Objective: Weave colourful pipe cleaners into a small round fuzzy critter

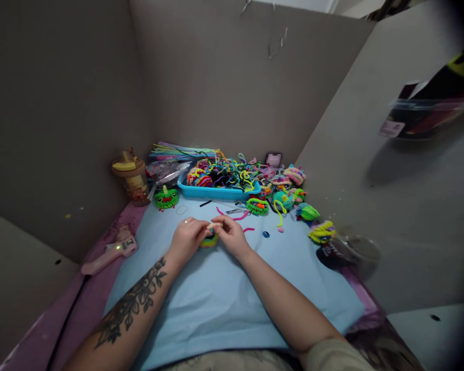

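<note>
At the middle of the blue cloth my left hand (189, 234) and my right hand (231, 236) meet, fingers pinched together. Between their fingertips is a short cream piece of pipe cleaner (215, 224); its exact shape is too small to make out. Just below the fingertips sits a green and yellow fuzzy pipe-cleaner figure (209, 241), partly hidden by both hands. Pink pipe-cleaner strips (239, 217) and scissors (235, 211) lie just beyond my right hand. A small dark blue bead-like piece (266, 234) rests to its right.
A blue tray (216, 193) heaped with colourful pipe-cleaner pieces stands at the back. Finished-looking fuzzy figures, such as a green one (166, 198) and a yellow one (322, 232), surround it. A pink glue gun (110, 255) and a lidded cup (133, 180) stand left. Partition walls enclose the table.
</note>
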Tool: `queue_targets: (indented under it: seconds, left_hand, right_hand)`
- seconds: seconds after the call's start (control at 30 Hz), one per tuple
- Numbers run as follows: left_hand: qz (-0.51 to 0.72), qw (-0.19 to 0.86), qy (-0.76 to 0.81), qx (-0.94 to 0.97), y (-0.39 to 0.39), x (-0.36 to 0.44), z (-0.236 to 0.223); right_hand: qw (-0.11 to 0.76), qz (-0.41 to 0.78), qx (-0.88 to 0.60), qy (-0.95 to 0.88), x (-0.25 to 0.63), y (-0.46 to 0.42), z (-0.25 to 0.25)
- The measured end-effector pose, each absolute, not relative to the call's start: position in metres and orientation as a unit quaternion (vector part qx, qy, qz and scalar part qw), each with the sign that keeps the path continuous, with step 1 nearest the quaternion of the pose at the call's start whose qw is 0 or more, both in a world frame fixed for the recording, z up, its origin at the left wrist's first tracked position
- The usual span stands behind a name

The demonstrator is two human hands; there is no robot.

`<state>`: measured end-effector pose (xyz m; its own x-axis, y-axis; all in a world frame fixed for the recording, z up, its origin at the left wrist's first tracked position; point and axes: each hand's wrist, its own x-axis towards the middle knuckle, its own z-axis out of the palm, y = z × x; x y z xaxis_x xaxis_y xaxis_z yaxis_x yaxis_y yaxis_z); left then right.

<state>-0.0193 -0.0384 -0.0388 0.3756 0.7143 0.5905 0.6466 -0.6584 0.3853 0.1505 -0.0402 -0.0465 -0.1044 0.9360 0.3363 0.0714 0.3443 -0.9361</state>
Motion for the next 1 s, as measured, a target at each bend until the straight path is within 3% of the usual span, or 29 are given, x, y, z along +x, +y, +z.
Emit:
queue_targets:
  seconds: [0.3, 0.6, 1.0]
  left_hand:
    - [0.422, 0.028, 0.378, 0.824, -0.039, -0.017, -0.038]
    - [0.415, 0.12, 0.403, 0.807, -0.04, -0.015, -0.035]
    - [0.464, 0.048, 0.393, 0.792, -0.036, -0.019, -0.038]
  right_hand:
    - [0.551, 0.476, -0.389, -0.565, 0.147, -0.039, -0.047]
    - [0.574, 0.462, -0.369, -0.566, 0.149, -0.04, -0.043]
    - [0.558, 0.463, -0.399, -0.561, 0.155, -0.032, -0.052]
